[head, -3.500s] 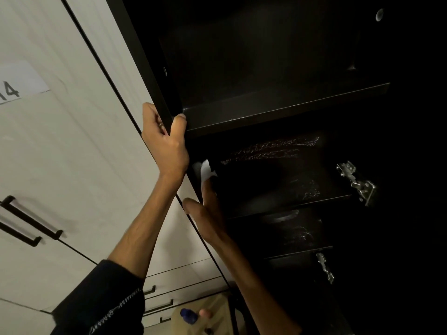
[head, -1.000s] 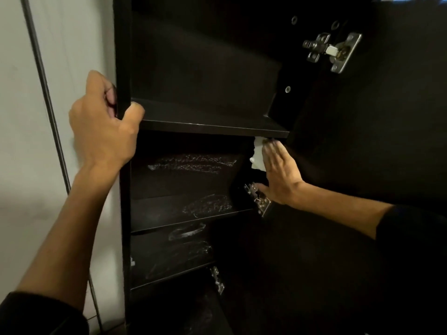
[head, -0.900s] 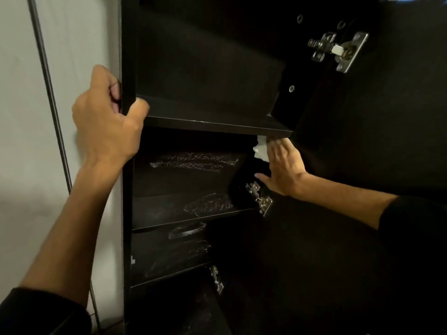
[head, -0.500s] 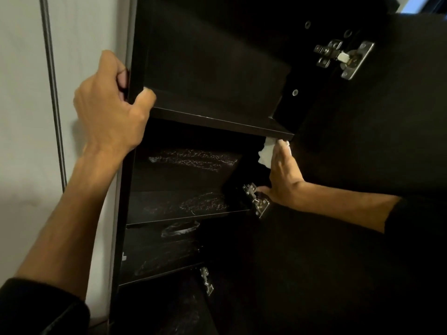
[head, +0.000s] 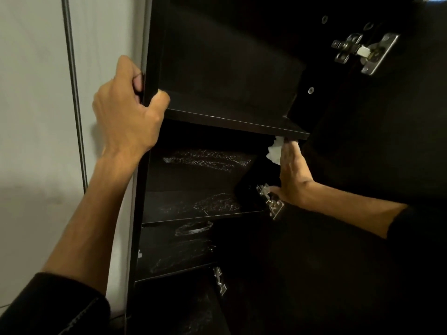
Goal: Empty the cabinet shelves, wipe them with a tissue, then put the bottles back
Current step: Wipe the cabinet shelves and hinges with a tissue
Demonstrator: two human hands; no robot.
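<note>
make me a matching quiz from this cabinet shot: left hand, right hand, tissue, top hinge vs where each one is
Things:
1. left hand
2. right hand
3. tissue
4. top hinge

Places:
A. upper right, on the open door
B. under the upper shelf's right end
C. gripping the cabinet's left edge
D. flat against the right inner wall, pressing the tissue

Pairs: 1-C, 2-D, 3-B, 4-A

The left hand point(head: 125, 110) was raised toward eleven o'clock, its fingers and thumb curled in a grip, forearm bare below a dark sleeve. The right hand point(head: 291, 174) reached toward one o'clock, fingers straight and pressing.
</note>
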